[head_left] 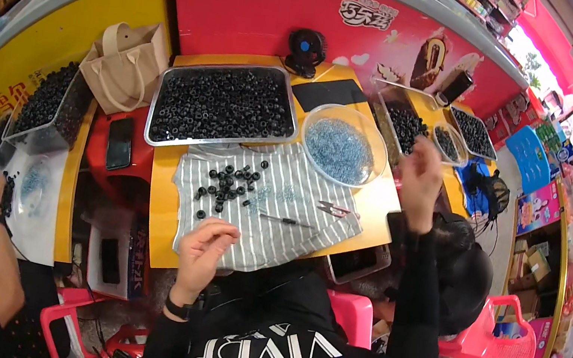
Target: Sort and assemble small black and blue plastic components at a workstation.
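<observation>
My left hand is raised at the near edge of a grey-and-white striped cloth, its thumb and fingers closed in a pinch. My right hand is lifted higher, beyond the table's right side, with its fingers curled together. Whatever either hand pinches is too small to make out. Loose black rings lie scattered on the cloth, beside a few tiny pale blue pieces. A slim dark pen-like tool and small snips rest to their right.
Behind the cloth stand a large tray of black rings and a round tub of blue pieces. A small fan is at the back. Left are a tan bag, a phone and another person's arm. A dark-haired head is close on the right.
</observation>
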`<state>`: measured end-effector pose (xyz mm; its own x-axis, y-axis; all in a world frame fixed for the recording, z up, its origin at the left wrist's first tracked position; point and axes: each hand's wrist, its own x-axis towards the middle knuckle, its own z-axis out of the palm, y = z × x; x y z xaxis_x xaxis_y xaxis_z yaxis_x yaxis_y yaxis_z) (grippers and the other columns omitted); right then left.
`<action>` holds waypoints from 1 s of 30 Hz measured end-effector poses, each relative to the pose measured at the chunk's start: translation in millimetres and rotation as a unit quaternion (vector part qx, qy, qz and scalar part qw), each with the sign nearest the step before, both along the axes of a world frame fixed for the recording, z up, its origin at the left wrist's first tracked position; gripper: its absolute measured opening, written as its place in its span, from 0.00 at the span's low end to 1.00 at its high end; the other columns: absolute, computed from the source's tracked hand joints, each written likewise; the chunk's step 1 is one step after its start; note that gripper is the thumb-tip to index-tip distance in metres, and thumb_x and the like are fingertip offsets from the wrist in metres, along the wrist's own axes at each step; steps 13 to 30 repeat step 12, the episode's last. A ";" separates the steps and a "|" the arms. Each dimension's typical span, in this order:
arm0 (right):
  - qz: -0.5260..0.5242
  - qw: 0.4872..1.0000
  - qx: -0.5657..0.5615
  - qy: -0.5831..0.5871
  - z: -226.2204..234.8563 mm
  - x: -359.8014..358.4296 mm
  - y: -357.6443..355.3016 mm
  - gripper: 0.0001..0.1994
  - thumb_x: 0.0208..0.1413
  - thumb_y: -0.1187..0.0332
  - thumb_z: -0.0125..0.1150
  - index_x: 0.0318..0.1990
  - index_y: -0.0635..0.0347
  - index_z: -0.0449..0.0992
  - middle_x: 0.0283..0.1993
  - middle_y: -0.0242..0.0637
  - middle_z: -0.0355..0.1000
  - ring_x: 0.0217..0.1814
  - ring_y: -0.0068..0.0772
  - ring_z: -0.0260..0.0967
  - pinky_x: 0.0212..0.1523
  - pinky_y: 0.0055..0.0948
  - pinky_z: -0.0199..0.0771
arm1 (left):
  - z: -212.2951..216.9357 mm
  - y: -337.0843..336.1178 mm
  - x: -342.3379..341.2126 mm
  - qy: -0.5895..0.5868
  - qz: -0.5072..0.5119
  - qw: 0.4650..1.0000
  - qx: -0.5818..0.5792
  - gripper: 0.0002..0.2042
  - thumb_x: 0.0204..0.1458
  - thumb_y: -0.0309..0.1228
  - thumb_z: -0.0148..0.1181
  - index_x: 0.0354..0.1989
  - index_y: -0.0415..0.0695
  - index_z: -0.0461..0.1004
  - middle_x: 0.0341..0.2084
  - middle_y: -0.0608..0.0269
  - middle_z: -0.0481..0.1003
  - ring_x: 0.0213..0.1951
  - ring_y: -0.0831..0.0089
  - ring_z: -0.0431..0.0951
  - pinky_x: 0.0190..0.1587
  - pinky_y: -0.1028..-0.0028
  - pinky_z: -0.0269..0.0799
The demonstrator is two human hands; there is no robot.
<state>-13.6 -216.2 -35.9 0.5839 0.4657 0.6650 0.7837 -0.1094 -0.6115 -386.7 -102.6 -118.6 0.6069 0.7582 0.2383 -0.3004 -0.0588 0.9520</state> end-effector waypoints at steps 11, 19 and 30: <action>0.446 0.853 -0.156 0.219 2.1 -218.2 -15.7 0.10 0.49 0.84 0.59 0.40 0.68 0.77 0.35 0.38 0.75 0.35 0.29 0.72 0.35 0.23 0.69 | 174.5 18.7 -58.9 -0.163 0.244 0.862 0.414 0.46 0.46 0.55 0.65 0.71 0.55 0.49 0.68 0.40 0.47 0.67 0.53 0.54 0.63 0.58 0.56; 0.491 0.839 -0.127 0.196 14.6 -217.4 -9.2 0.10 0.50 0.83 0.57 0.41 0.72 0.76 0.34 0.44 0.76 0.33 0.36 0.73 0.34 0.27 0.71 | 158.2 24.0 -54.2 -0.145 0.238 0.878 0.389 0.46 0.46 0.55 0.65 0.71 0.55 0.49 0.68 0.40 0.47 0.67 0.53 0.54 0.63 0.58 0.56; 0.491 0.839 -0.127 0.196 14.6 -217.4 -9.2 0.10 0.50 0.83 0.57 0.41 0.72 0.76 0.34 0.44 0.76 0.33 0.36 0.73 0.34 0.27 0.71 | 158.2 24.0 -54.2 -0.145 0.238 0.878 0.389 0.46 0.46 0.55 0.65 0.71 0.55 0.49 0.68 0.40 0.47 0.67 0.53 0.54 0.63 0.58 0.56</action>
